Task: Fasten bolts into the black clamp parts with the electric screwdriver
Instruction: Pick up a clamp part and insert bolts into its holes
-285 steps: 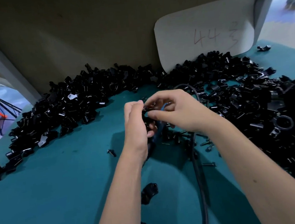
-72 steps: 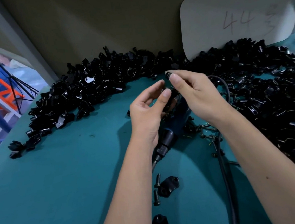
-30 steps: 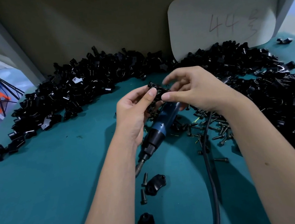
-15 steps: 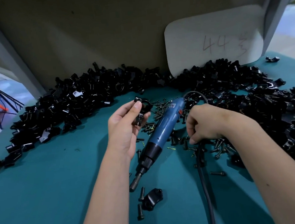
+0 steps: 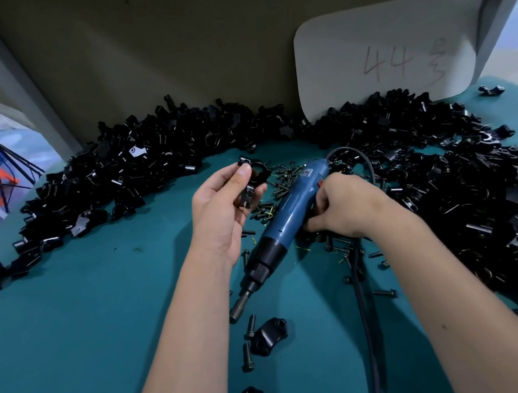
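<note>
getting the tool ready

the left hand (image 5: 221, 212) pinches a black clamp part (image 5: 251, 178) w/ thumb & fingers, held up so the bolt holes can prob be reached. the right hand (image 5: 343, 209) curls round the blue electric screwdriver (image 5: 287, 215), which lies on the green table (image 5: 74, 322), tip pointing near. loose bolts (image 5: 284, 178) sit just beside it. far right, a white card (image 5: 386, 50) reads "44".

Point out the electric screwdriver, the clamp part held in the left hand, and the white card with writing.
electric screwdriver (image 5: 289, 212): head view, blue body.
clamp part (image 5: 254, 178): head view, ring section beside the thumb.
white card (image 5: 349, 56): head view, blank left area.
</note>
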A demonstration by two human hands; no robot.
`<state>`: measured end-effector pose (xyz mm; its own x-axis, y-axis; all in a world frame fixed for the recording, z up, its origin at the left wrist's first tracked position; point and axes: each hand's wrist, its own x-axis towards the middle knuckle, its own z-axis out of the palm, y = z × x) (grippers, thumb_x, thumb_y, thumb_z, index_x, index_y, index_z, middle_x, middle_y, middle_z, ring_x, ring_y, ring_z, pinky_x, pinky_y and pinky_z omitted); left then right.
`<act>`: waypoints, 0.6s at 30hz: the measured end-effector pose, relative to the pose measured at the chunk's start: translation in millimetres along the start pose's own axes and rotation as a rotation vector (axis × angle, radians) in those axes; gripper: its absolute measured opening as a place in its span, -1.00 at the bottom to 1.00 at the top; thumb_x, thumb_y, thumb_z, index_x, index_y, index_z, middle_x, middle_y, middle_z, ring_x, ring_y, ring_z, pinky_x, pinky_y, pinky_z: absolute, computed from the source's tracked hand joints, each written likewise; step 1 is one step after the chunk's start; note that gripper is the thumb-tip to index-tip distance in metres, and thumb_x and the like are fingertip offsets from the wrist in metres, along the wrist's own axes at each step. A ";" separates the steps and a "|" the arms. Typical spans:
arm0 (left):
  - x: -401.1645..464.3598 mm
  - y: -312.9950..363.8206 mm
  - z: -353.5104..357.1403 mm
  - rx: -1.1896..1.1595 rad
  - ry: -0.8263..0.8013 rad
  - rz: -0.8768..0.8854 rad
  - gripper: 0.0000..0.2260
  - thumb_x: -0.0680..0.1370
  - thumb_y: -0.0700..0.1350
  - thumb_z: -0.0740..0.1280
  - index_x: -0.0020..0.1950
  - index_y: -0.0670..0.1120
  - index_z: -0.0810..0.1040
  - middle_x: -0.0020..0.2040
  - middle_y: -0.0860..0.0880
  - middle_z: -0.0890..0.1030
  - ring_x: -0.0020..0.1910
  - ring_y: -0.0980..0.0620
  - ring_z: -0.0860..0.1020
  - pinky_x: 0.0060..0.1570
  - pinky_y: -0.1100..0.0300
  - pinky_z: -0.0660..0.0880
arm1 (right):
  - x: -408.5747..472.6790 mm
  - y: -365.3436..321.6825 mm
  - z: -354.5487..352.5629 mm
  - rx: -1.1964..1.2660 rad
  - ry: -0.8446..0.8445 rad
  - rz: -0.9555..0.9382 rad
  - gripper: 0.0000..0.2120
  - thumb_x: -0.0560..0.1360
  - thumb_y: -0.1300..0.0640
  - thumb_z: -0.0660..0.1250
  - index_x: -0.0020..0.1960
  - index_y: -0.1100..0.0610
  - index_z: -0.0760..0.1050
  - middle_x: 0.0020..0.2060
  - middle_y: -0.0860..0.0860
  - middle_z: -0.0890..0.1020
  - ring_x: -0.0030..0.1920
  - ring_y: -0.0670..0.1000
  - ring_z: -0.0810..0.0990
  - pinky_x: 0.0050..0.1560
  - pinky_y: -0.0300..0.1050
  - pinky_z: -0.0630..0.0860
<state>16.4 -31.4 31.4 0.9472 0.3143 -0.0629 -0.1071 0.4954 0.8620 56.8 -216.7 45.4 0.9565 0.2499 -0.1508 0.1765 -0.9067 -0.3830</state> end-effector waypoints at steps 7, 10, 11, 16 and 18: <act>0.3 -0.4 0.0 0.002 0.012 0.008 -0.89 0.56 -0.26 0.46 0.08 -0.21 0.67 -0.01 -0.16 0.70 -0.18 -0.05 0.71 -0.14 0.23 0.65 | -4.8 3.0 -8.6 0.047 -0.092 -0.066 -0.83 0.57 0.09 0.48 -0.16 0.14 0.66 -0.22 0.02 0.68 -0.23 0.02 0.62 -0.33 -0.20 0.44; 0.6 -0.4 -0.6 0.001 -0.018 -0.008 -0.90 0.57 -0.25 0.45 0.07 -0.20 0.67 -0.05 -0.14 0.72 -0.16 -0.07 0.72 -0.14 0.24 0.64 | -12.7 12.5 -23.8 0.017 -0.095 -0.112 -0.85 0.55 0.12 0.50 -0.18 0.04 0.60 -0.24 -0.04 0.64 -0.26 -0.02 0.61 -0.34 -0.21 0.43; 0.0 -1.0 0.3 -0.004 -0.037 -0.015 -0.91 0.58 -0.24 0.44 0.07 -0.20 0.67 -0.06 -0.13 0.73 -0.14 -0.07 0.72 -0.14 0.24 0.64 | -16.4 13.8 -27.6 -0.007 -0.130 -0.120 -0.86 0.53 0.14 0.51 -0.16 0.01 0.60 -0.25 -0.08 0.61 -0.28 -0.04 0.58 -0.33 -0.21 0.43; -5.2 -5.0 6.1 0.011 -0.097 -0.030 -0.91 0.57 -0.23 0.44 0.06 -0.17 0.66 -0.03 -0.15 0.74 -0.10 -0.08 0.72 -0.12 0.24 0.63 | -26.3 8.5 -30.6 -0.188 -0.148 -0.085 -0.86 0.55 0.27 0.45 -0.09 0.07 0.72 -0.09 -0.02 0.73 -0.09 0.01 0.69 -0.06 -0.09 0.66; -6.1 -5.7 6.8 0.022 -0.097 -0.030 -0.92 0.57 -0.24 0.44 0.05 -0.17 0.66 -0.01 -0.16 0.73 -0.11 -0.08 0.71 -0.12 0.24 0.63 | -27.6 4.8 -29.9 -0.202 -0.184 -0.039 -0.93 0.55 0.18 0.51 -0.03 0.20 0.71 -0.08 0.07 0.76 -0.13 0.06 0.75 -0.04 -0.03 0.70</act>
<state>13.2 -41.7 30.3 0.9748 0.2191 -0.0410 -0.0724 0.4852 0.8714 38.3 -238.2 75.0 0.8930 0.3265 -0.3098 0.2728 -0.9401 -0.2045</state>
